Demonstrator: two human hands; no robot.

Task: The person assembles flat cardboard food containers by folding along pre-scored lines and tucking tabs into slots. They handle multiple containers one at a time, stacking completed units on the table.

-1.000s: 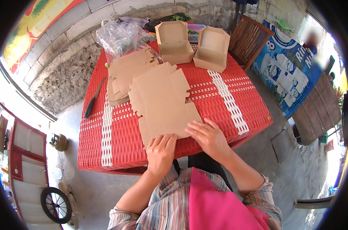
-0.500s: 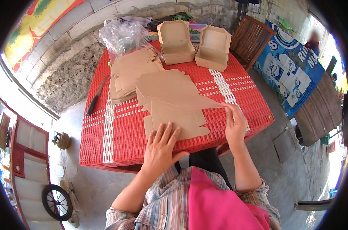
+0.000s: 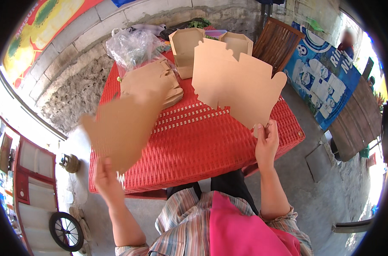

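My right hand pinches the lower edge of a flat brown cardboard box blank, lifted upright above the table and partly covering two folded boxes behind it. My left hand grips a second flat cardboard blank, tilted over the table's left side and blurred by motion. The two blanks are apart. Just beyond the left one lies a stack of flat cardboard blanks on the red woven table. One folded box stands open at the back; a second box shows only its lid.
A clear plastic bag sits at the table's back left. Beyond the right corner are a wooden chair and a blue banner. A gas cylinder and a spoked wheel stand on the floor at left.
The blanks lying in front of me are off the table, one in each hand. My left hand has moved left with its blank; my right hand holds the other upright. The knife is now hidden.
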